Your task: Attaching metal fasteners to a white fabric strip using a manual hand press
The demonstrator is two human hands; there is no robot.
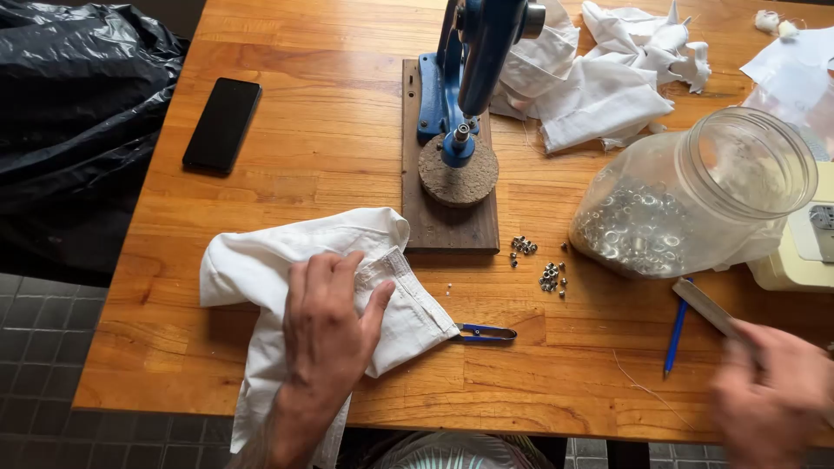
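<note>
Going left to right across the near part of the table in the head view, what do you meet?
White cloth under the left hand → blue thread snips → small metal eyelets → blue pen → blurred right hand by a metal ruler.

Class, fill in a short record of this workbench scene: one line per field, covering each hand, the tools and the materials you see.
Left hand: left hand pressed flat on white garment
Right hand: right hand, blurred, at metal ruler
Press: blue hand press on wooden base
Cutter: blue thread snips beside the garment
Fasteners: loose metal eyelets; more in tipped plastic jar
Other: black phone, blue pen, white cloth pile
Surface: wooden table
</note>
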